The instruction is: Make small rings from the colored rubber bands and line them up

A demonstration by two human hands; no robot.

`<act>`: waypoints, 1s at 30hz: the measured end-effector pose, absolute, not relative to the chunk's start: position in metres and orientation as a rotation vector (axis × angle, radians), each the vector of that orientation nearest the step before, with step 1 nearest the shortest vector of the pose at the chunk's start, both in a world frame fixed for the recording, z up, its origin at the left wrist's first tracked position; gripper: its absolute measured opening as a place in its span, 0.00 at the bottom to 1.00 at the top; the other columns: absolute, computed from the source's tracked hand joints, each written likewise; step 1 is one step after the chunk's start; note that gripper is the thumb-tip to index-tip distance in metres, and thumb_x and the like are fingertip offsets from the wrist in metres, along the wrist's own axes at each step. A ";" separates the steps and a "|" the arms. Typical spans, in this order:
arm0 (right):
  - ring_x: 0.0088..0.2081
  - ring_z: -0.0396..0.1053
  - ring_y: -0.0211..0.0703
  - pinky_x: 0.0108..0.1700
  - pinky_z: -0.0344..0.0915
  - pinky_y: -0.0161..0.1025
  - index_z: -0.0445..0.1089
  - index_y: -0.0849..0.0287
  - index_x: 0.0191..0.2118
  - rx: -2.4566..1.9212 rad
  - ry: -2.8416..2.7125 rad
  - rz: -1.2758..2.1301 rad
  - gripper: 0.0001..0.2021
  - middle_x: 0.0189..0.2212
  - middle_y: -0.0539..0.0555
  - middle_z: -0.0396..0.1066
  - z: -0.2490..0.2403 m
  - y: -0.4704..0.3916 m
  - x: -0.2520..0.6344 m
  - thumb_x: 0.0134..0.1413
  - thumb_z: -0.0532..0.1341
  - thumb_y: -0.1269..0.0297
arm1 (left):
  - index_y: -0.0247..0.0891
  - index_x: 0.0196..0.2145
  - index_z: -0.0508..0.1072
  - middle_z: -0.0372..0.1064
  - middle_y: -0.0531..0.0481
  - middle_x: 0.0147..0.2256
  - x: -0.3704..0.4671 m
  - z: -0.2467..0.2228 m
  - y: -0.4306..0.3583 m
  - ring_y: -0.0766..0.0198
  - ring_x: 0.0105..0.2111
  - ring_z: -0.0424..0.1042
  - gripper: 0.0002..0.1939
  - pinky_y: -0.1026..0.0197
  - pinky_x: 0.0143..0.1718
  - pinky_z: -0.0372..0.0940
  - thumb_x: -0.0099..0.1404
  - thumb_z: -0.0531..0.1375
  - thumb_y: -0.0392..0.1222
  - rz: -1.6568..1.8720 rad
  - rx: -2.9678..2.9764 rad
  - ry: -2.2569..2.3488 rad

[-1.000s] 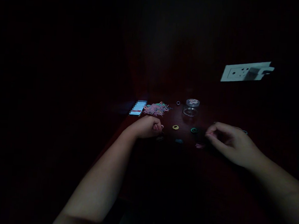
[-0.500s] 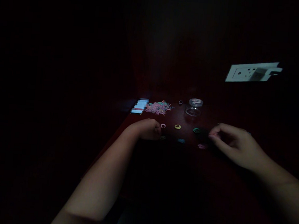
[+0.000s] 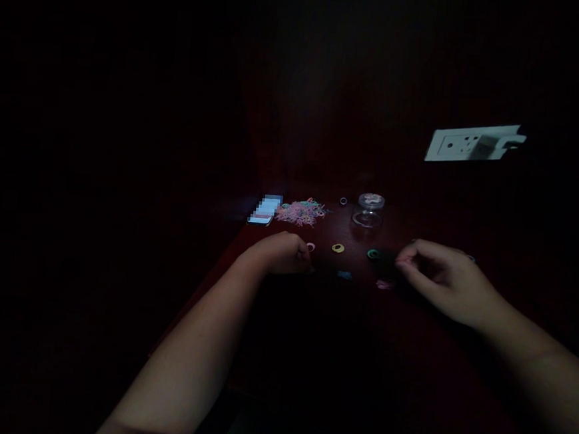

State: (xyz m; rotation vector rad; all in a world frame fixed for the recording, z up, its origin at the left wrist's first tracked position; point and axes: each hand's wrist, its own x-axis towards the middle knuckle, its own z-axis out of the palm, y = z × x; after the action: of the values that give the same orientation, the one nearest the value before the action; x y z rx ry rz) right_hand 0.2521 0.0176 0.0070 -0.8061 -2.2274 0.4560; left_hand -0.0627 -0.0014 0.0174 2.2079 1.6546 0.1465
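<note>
My left hand (image 3: 289, 253) rests on the dark table with its fingers curled closed, beside a pink ring (image 3: 310, 247); what it grips, if anything, is hidden. Fingertips pinched together, my right hand (image 3: 440, 276) is to the right of a green ring (image 3: 373, 254); anything between the tips is too small to name. Between the hands lie a yellow ring (image 3: 338, 248), a small blue bunch of bands (image 3: 344, 275) and a pink bunch (image 3: 385, 285). Behind my left hand is a pile of colourful bands (image 3: 300, 212).
A lit phone (image 3: 265, 210) lies left of the pile. A clear lidded jar (image 3: 368, 213) stands at the back, with a small dark ring (image 3: 343, 201) to its left. On the wall is a white socket plate (image 3: 455, 146) with a plug. The surroundings are very dark.
The view has shifted slightly, so the table items sit further left. My left hand now covers the small greenish bunch near its fingertips and part of the pink ring. Both hands keep their closed shapes.
</note>
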 end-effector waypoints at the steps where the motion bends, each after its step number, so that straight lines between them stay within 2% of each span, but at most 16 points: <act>1: 0.24 0.65 0.39 0.25 0.62 0.36 0.69 0.57 0.32 -0.808 -2.227 0.457 0.07 0.23 0.50 0.68 0.007 0.018 0.252 0.59 0.59 0.61 | 0.43 0.34 0.80 0.78 0.54 0.32 -0.062 0.017 -0.002 0.65 0.31 0.74 0.10 0.65 0.30 0.60 0.56 0.64 0.48 0.140 2.194 1.656; 5: 0.24 0.64 0.39 0.25 0.61 0.35 0.69 0.57 0.31 -0.814 -2.220 0.464 0.08 0.23 0.50 0.67 0.005 0.019 0.252 0.59 0.59 0.61 | 0.44 0.34 0.80 0.78 0.54 0.33 -0.060 0.016 -0.002 0.65 0.31 0.75 0.11 0.65 0.29 0.61 0.51 0.68 0.46 0.120 2.196 1.667; 10: 0.23 0.64 0.38 0.25 0.61 0.35 0.69 0.57 0.31 -0.807 -2.212 0.478 0.07 0.22 0.49 0.67 0.006 0.018 0.251 0.59 0.59 0.61 | 0.43 0.33 0.79 0.78 0.54 0.32 -0.058 0.013 0.000 0.66 0.30 0.74 0.06 0.66 0.29 0.60 0.55 0.65 0.42 0.127 2.228 1.654; 16: 0.24 0.64 0.38 0.25 0.61 0.35 0.69 0.57 0.31 -0.815 -2.216 0.490 0.08 0.22 0.50 0.67 0.005 0.018 0.250 0.58 0.60 0.61 | 0.42 0.33 0.79 0.78 0.53 0.32 -0.058 0.012 0.000 0.66 0.29 0.73 0.06 0.65 0.29 0.60 0.56 0.64 0.41 0.124 2.224 1.648; 20: 0.24 0.63 0.38 0.25 0.61 0.35 0.68 0.57 0.31 -0.804 -2.216 0.492 0.08 0.22 0.49 0.66 0.006 0.018 0.251 0.59 0.59 0.61 | 0.41 0.33 0.79 0.77 0.53 0.30 -0.061 0.012 0.000 0.66 0.27 0.71 0.09 0.65 0.27 0.58 0.57 0.64 0.47 0.179 2.203 1.617; 23: 0.24 0.63 0.38 0.25 0.61 0.35 0.68 0.57 0.31 -0.803 -2.217 0.495 0.07 0.22 0.49 0.66 0.007 0.017 0.251 0.59 0.59 0.61 | 0.39 0.32 0.78 0.76 0.51 0.28 -0.068 0.008 0.006 0.65 0.26 0.70 0.15 0.64 0.27 0.59 0.63 0.58 0.53 0.332 2.170 1.768; 25: 0.23 0.63 0.38 0.25 0.61 0.35 0.68 0.57 0.31 -0.798 -2.213 0.493 0.08 0.22 0.49 0.66 0.008 0.017 0.250 0.59 0.59 0.61 | 0.40 0.34 0.77 0.77 0.50 0.31 -0.076 0.003 0.013 0.63 0.29 0.72 0.16 0.63 0.30 0.62 0.66 0.54 0.51 0.475 2.118 1.978; 30: 0.23 0.63 0.38 0.25 0.61 0.35 0.68 0.58 0.30 -0.790 -2.212 0.482 0.08 0.21 0.49 0.66 0.006 0.018 0.250 0.59 0.59 0.61 | 0.39 0.46 0.75 0.75 0.44 0.46 -0.091 -0.018 0.033 0.57 0.44 0.74 0.15 0.58 0.46 0.66 0.68 0.52 0.42 0.582 2.069 2.165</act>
State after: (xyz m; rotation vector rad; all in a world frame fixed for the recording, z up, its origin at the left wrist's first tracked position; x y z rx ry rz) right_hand 0.2495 0.0178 0.0064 -0.7901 -2.2117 0.4824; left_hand -0.0908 0.0332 -0.0182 2.0691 2.1646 0.5822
